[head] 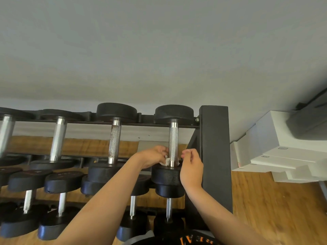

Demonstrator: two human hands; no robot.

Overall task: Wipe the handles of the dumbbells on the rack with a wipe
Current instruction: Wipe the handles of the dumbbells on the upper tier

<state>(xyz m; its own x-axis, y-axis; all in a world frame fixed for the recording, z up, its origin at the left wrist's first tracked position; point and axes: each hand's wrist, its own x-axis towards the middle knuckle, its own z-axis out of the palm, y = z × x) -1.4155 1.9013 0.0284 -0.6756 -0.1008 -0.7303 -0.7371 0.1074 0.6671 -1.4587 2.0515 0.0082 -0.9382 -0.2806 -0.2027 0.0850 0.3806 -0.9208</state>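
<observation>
Gripping a white wipe with the left hand, fingers curled round it. Pressed against the low end of a shiny handle, at 3 o'clock from that hand. At 3 o'clock from the handle, the right hand, just beside it, fingers curled; cannot tell if holding anything. Handle up and down in view, part of the last dumbbell on the top row. Black rack post at 3 o'clock, near the right hand. Toward 9 o'clock, more dumbbells in a row. Wood floor at 4 o'clock, white boxes past the post.
</observation>
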